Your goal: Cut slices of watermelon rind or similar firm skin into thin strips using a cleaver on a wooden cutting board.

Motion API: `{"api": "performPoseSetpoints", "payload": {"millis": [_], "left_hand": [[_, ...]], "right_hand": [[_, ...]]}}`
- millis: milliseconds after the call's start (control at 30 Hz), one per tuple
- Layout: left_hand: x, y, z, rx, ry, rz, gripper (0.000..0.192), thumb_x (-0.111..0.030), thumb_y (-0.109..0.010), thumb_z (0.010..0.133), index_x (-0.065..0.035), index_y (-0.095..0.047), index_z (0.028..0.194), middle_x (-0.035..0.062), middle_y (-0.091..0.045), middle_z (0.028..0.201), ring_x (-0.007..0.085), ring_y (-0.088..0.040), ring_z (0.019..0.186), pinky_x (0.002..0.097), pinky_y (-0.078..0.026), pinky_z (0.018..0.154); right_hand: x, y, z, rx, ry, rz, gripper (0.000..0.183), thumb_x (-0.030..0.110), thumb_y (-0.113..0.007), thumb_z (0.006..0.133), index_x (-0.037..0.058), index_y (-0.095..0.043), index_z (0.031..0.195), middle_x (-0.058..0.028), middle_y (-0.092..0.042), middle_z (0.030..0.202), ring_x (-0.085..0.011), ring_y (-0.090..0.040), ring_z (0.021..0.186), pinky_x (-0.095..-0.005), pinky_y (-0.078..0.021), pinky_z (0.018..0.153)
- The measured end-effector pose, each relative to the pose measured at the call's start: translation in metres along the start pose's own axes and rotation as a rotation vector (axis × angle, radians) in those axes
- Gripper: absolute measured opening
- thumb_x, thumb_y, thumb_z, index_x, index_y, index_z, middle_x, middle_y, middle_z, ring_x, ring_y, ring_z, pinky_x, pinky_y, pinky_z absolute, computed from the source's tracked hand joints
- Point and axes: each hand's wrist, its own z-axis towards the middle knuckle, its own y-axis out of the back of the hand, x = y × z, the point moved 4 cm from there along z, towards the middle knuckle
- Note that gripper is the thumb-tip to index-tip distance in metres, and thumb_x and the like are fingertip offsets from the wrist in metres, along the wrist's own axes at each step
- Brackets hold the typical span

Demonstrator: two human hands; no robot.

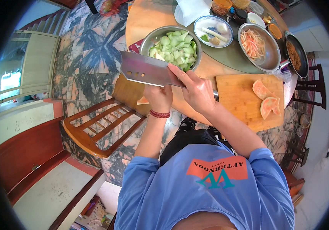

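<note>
My right hand (pixel 197 90) grips a steel cleaver (pixel 147 69) by its handle, with the forefinger along the blade's spine. The blade, pierced by several small holes, points left across the near rim of a steel bowl (pixel 198 61) of pale green melon-rind chunks (pixel 179 49). Just under the blade is my left hand (pixel 158 99), with a red braided bracelet on the wrist. Its fingers are partly hidden by the cleaver. A reddish piece of melon rind (pixel 143 100) sticks out at its left side and seems to be held. More rind pieces (pixel 268 99) lie on a wooden cutting board (pixel 233 97).
Behind are a blue-rimmed plate (pixel 199 31) with a scallion stalk, a steel bowl (pixel 272 59) of pinkish shreds, and a frying pan (pixel 304 63) with brown crumbs. Jars (pixel 221 7) crowd the table's far side. A wooden chair (pixel 104 129) stands left, its seat below my left hand.
</note>
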Motion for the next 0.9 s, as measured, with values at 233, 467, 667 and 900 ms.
{"api": "performPoseSetpoints", "payload": {"millis": [233,467,667,900], "left_hand": [[-0.003,0.0,0.007,-0.048,0.022,-0.142,0.02,-0.007,-0.068,0.082,0.0024,-0.065,0.099,0.0185,-0.065,0.097,0.0389,-0.063,0.088,0.0408,-0.051,0.074],[0.006,0.002,0.009,0.061,0.039,-0.198,0.02,-0.006,-0.067,0.085,0.0043,-0.062,0.101,0.0171,-0.065,0.098,0.0327,-0.064,0.09,0.0377,-0.049,0.08],[0.012,-0.001,0.013,0.011,0.19,-0.427,0.027,-0.005,-0.066,0.086,0.0051,-0.059,0.11,0.0142,-0.063,0.101,0.0211,-0.062,0.089,0.0312,-0.049,0.078],[0.054,-0.009,-0.003,0.134,0.278,-0.57,0.036,-0.014,-0.068,0.085,0.0008,-0.058,0.117,0.0144,-0.062,0.111,0.0258,-0.062,0.1,0.0333,-0.047,0.088]], "right_hand": [[-0.014,0.0,-0.002,-0.01,-0.06,0.062,0.061,-0.002,-0.061,0.076,0.0227,-0.057,0.132,-0.0118,-0.063,0.078,-0.0307,-0.062,0.06,-0.0382,-0.0506,0.052],[-0.014,0.008,0.002,-0.008,-0.033,0.085,0.059,-0.002,-0.061,0.077,0.021,-0.057,0.132,-0.0134,-0.065,0.082,-0.0325,-0.062,0.062,-0.038,-0.051,0.053],[-0.078,-0.021,-0.024,-0.075,-0.093,0.056,0.057,0.001,-0.055,0.078,0.0224,-0.058,0.13,-0.0102,-0.061,0.074,-0.0323,-0.06,0.056,-0.0433,-0.0494,0.051],[-0.036,0.005,-0.013,0.036,-0.009,-0.138,0.059,0.005,-0.058,0.079,0.0226,-0.054,0.135,-0.0076,-0.051,0.068,-0.0267,-0.058,0.054,-0.0376,-0.0491,0.05]]}}
